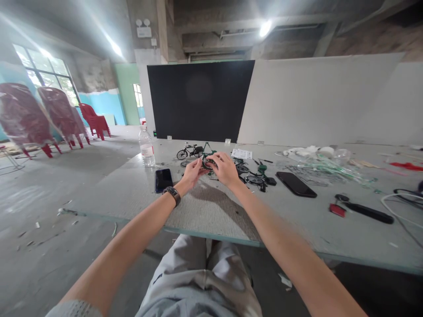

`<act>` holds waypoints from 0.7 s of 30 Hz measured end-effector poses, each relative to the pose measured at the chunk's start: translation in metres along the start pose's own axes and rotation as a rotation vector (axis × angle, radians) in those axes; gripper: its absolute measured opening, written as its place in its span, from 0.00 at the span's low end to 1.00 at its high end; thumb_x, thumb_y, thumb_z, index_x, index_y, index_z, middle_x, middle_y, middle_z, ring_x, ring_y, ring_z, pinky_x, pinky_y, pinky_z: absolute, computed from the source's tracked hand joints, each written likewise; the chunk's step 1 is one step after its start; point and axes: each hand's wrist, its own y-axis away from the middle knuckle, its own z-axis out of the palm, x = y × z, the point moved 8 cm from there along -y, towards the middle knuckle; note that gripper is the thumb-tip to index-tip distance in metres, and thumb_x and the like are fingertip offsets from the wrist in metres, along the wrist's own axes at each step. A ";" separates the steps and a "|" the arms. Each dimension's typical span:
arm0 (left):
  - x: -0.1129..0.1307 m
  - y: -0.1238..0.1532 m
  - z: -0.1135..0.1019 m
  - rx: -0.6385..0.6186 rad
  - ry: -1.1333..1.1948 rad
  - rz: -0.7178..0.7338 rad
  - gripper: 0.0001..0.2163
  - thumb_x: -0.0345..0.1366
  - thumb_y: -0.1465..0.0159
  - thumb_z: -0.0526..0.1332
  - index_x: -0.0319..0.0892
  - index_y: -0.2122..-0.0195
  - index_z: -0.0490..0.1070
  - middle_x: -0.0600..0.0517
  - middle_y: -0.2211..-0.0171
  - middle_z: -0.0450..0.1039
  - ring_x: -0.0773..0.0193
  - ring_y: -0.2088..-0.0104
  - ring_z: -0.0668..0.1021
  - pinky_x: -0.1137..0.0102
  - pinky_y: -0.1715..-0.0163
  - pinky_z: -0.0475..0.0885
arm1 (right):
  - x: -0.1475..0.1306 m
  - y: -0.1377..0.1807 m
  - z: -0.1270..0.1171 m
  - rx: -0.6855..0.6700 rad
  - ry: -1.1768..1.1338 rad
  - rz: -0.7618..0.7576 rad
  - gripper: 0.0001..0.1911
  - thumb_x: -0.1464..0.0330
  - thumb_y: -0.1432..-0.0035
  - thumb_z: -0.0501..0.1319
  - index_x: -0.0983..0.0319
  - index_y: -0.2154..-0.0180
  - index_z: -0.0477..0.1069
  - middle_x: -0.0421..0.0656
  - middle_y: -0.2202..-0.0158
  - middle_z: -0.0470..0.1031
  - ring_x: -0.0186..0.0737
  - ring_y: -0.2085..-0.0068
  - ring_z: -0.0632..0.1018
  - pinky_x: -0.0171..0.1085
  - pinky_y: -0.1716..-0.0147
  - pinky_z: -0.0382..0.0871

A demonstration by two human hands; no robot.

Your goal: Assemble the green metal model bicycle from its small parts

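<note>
Between my two hands is a small green model bicycle (206, 155), its frame sticking up above my fingers and a dark wheel partly hidden by them. My left hand (193, 174) pinches it from the left, with a dark watch on the wrist. My right hand (224, 168) grips it from the right, fingers bent over the wheel. Just behind stands a finished-looking black model bicycle (188, 152) on its wheels. To the right of my right hand lie loose dark and green model parts (256, 178), wheels among them.
A water bottle (146, 147) and a phone (163, 179) are at left. Rightward lie a second phone (296, 184), a black-handled tool (370, 212), a printed sheet (242, 153) and plastic wrapping (330, 158). A black panel (200, 101) stands at the back of the table (205, 211).
</note>
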 end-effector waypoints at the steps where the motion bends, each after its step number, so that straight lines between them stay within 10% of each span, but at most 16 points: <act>1: -0.001 0.000 0.002 -0.019 0.007 -0.005 0.16 0.49 0.39 0.67 0.38 0.62 0.76 0.50 0.65 0.76 0.67 0.68 0.79 0.66 0.57 0.76 | -0.001 0.000 0.000 0.004 0.017 -0.008 0.12 0.64 0.30 0.54 0.57 0.52 0.75 0.50 0.54 0.75 0.51 0.51 0.74 0.46 0.53 0.67; 21: -0.004 0.004 0.008 -0.069 0.052 -0.055 0.18 0.51 0.39 0.66 0.37 0.65 0.74 0.49 0.66 0.75 0.66 0.66 0.79 0.63 0.53 0.75 | -0.004 0.000 0.000 -0.001 -0.051 0.004 0.11 0.67 0.31 0.53 0.57 0.59 0.74 0.47 0.58 0.78 0.49 0.56 0.74 0.44 0.56 0.67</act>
